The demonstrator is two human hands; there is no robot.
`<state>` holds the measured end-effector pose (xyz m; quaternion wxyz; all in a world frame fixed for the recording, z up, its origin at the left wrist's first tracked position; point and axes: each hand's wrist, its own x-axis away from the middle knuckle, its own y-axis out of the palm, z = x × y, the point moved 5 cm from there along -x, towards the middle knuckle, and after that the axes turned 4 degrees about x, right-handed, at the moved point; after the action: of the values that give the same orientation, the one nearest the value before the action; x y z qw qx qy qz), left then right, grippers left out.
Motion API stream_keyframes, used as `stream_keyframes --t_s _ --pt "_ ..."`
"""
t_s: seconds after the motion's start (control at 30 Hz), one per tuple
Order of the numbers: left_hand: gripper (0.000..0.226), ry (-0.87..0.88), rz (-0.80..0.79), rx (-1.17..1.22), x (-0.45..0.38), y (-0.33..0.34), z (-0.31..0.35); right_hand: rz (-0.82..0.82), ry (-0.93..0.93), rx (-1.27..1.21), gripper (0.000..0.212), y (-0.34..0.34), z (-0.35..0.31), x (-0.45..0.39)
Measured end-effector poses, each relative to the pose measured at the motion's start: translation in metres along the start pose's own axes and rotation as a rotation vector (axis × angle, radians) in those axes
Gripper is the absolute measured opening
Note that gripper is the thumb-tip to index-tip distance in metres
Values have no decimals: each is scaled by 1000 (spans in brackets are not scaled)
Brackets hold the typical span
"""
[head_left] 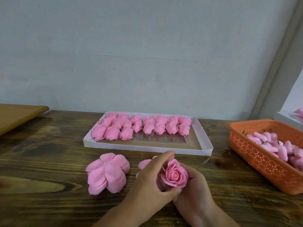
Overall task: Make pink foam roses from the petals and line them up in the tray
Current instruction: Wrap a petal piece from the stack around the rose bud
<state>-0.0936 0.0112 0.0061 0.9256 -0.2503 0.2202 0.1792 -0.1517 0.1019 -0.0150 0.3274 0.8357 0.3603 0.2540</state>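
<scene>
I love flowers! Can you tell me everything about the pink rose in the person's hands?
The rose is pink and looks like soft foam, with layered petals curling round a tight, rounded centre. It is fully formed and faces up toward the camera. It is held above the wooden table, in front of the white tray. The left hand and right hand cup it from below.

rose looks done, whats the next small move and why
Probably carry the rose, which both the left hand and right hand hold, to the tray and set it in the bare near strip. Its petals look fully wrapped, and the far rows are already filled.
</scene>
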Motion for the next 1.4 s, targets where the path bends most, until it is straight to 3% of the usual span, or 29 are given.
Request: stream_keyframes --t_s 0.2,0.37,0.6,0.87,1.13,1.27,1.4 --pt "83 -6 -3 57 0 2 -5 14 2 -63 56 1 1 1" --pt "81 27 9 2 0 1 -3 -43 -23 25 49 7 -4 3" --pt "53 56 -6 -129 1 -1 3 -71 -11 32 50 9 0 1" --pt "47 110 5 -210 -1 -5 6 -48 -30 114 48 11 -1 3" --pt "19 -3 -27 -37 -8 -7 8 94 -84 283 34 4 -9 2" --pt "28 -157 6 187 -8 -14 2 244 -165 553 18 -3 -23 3" --pt "39 -343 133 288 -10 -22 -14 196 -541 1126 30 3 -45 19"
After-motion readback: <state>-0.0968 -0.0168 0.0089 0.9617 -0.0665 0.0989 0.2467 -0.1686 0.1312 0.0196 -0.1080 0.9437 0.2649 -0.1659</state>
